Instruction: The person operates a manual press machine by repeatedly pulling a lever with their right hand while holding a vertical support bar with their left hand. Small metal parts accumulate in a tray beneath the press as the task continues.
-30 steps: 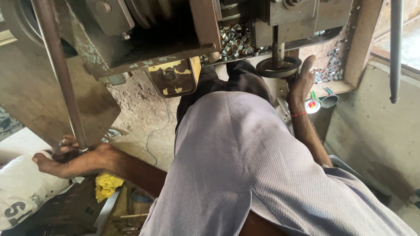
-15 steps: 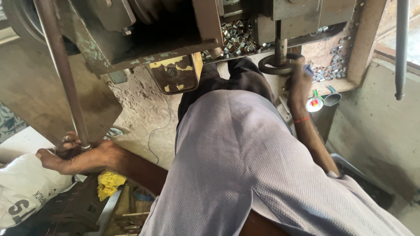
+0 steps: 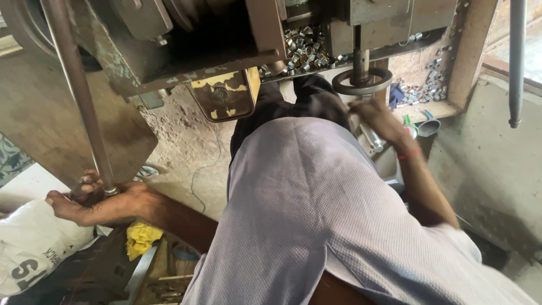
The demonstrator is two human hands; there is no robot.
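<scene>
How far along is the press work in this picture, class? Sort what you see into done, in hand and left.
Done: a heap of small metal rings lies on the machine bed. In hand: the left hand grips the base of the long lever rod, while the right hand reaches under the round ring on the spindle. Left: more loose rings sit in the side tray; whether they are finished cannot be told.

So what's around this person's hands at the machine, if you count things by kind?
Hands: 2, left hand at the foot of a rod, right hand under the handwheel
Long metal rods: 2, one at left, one at right
Handwheel: 1
Yellow rag: 1
White sack: 1
Heap of small metal rings: 1, too many to count singly
Total: 8
</scene>
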